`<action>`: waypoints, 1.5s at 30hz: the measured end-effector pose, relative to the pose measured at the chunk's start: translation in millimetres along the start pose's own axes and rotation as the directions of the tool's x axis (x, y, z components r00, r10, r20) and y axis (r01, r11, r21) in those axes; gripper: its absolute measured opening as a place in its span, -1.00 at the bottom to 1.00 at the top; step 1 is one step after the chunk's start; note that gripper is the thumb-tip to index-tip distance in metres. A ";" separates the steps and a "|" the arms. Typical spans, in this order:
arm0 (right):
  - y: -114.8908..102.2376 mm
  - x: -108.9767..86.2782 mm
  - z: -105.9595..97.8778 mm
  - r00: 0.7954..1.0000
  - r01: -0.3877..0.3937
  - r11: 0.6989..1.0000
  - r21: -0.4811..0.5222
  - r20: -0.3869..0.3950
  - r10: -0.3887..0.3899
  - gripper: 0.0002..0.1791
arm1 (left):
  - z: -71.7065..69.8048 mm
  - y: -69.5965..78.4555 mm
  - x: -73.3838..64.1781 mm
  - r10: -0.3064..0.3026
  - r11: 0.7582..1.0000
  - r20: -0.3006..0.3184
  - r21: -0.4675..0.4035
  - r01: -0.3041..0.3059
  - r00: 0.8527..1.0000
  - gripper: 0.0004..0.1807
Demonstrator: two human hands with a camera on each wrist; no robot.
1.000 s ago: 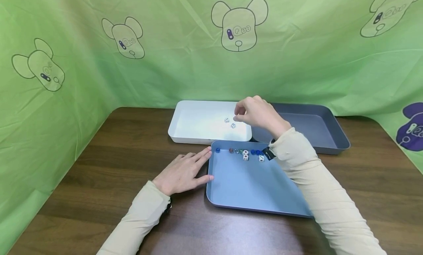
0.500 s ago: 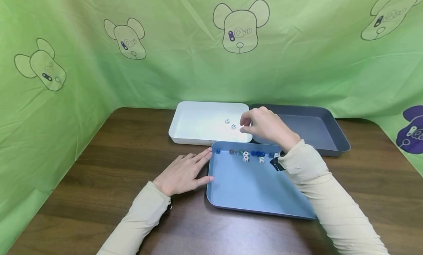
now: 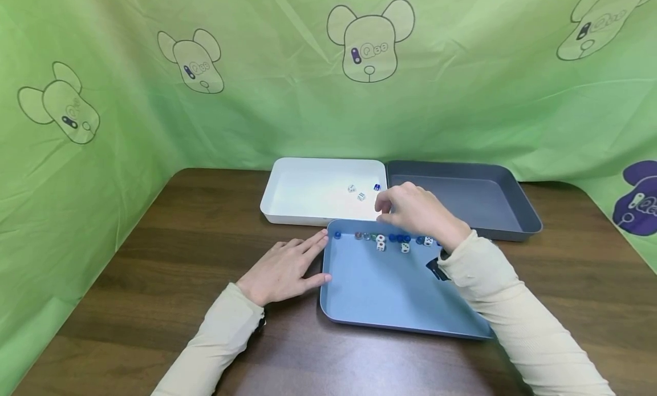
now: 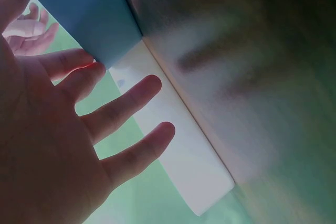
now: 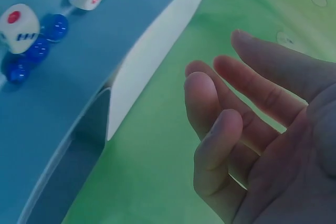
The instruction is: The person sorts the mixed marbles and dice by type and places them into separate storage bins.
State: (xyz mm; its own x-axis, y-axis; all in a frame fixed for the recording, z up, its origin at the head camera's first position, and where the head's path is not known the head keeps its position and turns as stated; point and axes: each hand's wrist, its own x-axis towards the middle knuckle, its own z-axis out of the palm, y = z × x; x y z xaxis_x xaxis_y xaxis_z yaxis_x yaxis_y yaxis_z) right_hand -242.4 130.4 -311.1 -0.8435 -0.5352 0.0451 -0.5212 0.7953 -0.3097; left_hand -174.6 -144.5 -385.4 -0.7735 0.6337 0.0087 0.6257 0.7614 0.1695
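My left hand (image 3: 284,270) rests its straight fingers on the left rim of the light blue tray (image 3: 400,293). My right hand (image 3: 418,213) hovers over the seam between the white tray (image 3: 308,190) and the dark grey tray (image 3: 472,196). Nothing sits between its parted thumb and fingers (image 5: 201,95). Inside the white tray are two white dice and a die with blue marks (image 3: 377,187) beside the right fingertips. Along the back of the blue tray lie several glass marbles, such as a blue marble (image 3: 337,235), and white dice, one large die (image 5: 19,28) among them.
Both rear trays stand side by side behind the blue tray, against a green cloth backdrop (image 3: 277,99) with printed bear heads. The dark wood table (image 3: 169,230) carries all three. My right forearm (image 3: 513,299) covers the blue tray's right side.
My right hand has drawn back rightward and a little toward me from the white tray. The blue-marked die there now shows. My left hand stays on the blue tray's rim.
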 end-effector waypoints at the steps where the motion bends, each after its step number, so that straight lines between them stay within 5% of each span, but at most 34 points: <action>1: 0.5 -0.7 1.1 1.000 0.002 1.000 -0.002 0.005 -0.002 -0.89 | 0.1 0.0 -0.2 0.000 1.000 0.000 -0.001 0.000 1.000 -0.15; 45: 5.5 -14.1 45.6 0.991 0.092 0.990 -0.109 0.106 -0.081 -0.92 | 0.2 -0.7 0.0 0.003 1.000 0.002 -0.014 -0.003 1.000 -0.15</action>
State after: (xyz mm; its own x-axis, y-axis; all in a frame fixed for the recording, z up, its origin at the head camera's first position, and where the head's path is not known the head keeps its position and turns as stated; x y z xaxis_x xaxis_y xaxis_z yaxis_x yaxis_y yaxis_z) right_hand -227.4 129.3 -356.7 -0.7803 -0.6246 -0.0308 -0.6077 0.7690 -0.1985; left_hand -175.0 -145.1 -385.7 -0.7713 0.6365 0.0075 0.6268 0.7573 0.1834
